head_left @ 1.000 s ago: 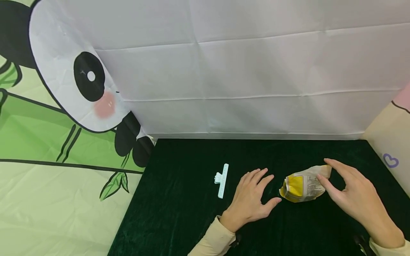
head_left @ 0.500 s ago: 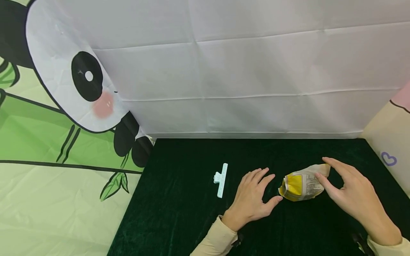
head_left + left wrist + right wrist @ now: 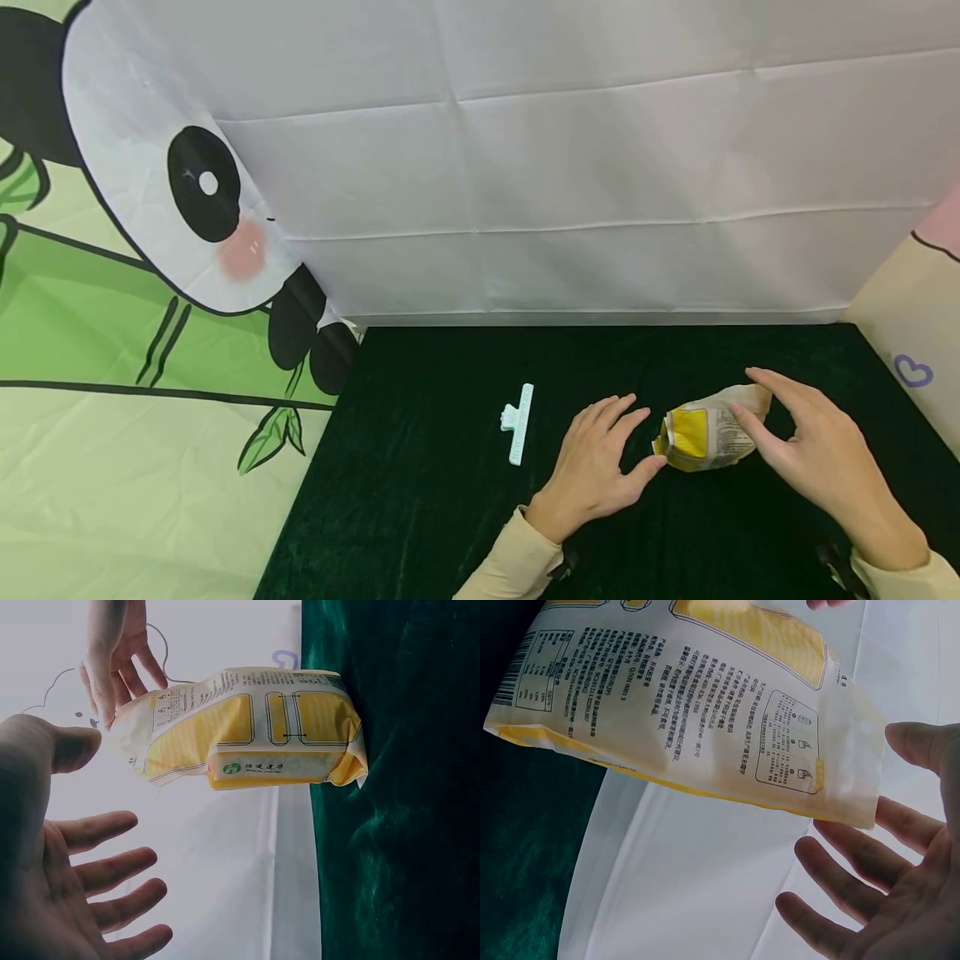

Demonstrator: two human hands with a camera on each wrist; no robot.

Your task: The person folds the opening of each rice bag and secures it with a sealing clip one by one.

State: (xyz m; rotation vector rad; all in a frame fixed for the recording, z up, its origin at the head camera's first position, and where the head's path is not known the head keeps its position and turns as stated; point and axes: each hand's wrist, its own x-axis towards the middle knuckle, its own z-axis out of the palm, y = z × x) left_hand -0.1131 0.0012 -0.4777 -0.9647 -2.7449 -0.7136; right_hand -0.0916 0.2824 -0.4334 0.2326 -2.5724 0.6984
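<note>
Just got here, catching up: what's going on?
A person has both hands at a yellow-and-white bag that stands on a dark green cloth. The right hand is at the bag's top, thumb and fingers apart; whether it touches is hard to tell. The left hand, fingers spread, is beside the bag and not gripping it. A pale blue clip lies on the cloth, to the left of the left hand, untouched.

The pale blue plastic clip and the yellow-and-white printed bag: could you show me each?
Pale blue plastic clip (image 3: 522,424), head view: its long straight bar.
Yellow-and-white printed bag (image 3: 232,725), left wrist view: a yellow printed panel.
</note>
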